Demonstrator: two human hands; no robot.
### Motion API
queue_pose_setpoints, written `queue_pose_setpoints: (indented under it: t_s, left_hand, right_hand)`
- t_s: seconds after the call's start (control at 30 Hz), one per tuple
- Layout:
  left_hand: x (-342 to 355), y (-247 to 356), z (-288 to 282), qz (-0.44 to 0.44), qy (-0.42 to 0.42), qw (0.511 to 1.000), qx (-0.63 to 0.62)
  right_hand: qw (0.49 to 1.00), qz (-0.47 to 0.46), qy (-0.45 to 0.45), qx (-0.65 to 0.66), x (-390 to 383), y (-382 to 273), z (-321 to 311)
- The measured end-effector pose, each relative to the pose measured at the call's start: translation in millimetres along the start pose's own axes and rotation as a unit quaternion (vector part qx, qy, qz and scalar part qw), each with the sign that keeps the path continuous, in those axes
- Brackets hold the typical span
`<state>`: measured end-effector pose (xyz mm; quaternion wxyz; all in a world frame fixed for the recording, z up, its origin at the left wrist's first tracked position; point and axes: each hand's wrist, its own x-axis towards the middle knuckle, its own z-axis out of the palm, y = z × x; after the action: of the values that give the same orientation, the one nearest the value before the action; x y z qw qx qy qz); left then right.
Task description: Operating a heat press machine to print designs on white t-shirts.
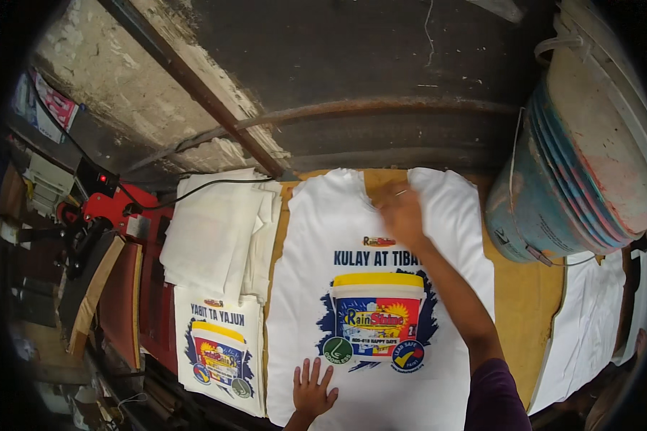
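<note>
Our left hand [313,390] lies flat on the lower part of the white shirt piece [309,287], with its fingers spread apart and nothing gripped. Our right hand [402,217] is at the neck opening of this piece, but it is blurred, so we cannot tell whether its fingers are together, apart or clamped on the cloth edge. The shirt piece lies spread, print upward, on the brown surface [519,302], and we take it as our landmark.

We judge that the step in hand is to lay this piece flat and to straighten it around the neck. In our opinion, the next move calls for a light pull or stroke at the neck edge, while the left hand keeps the lower part from sliding.

About containers: a paint-stained bucket [514,223] with a wire handle is to the upper right of the shirt piece. We cannot tell what is in it. The yellow-lidded pail [377,316] on the shirt piece is only a printed picture.

To the left of the shirt piece are blank white sheets [208,237] and, below them, a sheet with the mirrored print [219,352]. Farther left is a red machine [115,208]; to the right lies more white cloth [589,316].
</note>
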<state>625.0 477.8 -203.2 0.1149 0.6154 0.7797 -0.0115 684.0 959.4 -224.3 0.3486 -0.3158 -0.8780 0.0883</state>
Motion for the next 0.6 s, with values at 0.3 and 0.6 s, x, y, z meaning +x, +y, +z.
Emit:
queue_pose_setpoints:
  t_s: [0.3, 0.6]
  left_hand:
    - [-1, -5, 0, 0.001, -0.037, 0.999, -0.025]
    - [-2, -7, -1, 0.016, 0.002, 1.000, -0.013]
  right_hand:
    - [0.969, 0.126, -0.165, -0.135, 79, -114, 81]
    - [0.943, 0.179, -0.226, -0.165, -18, 13, -66]
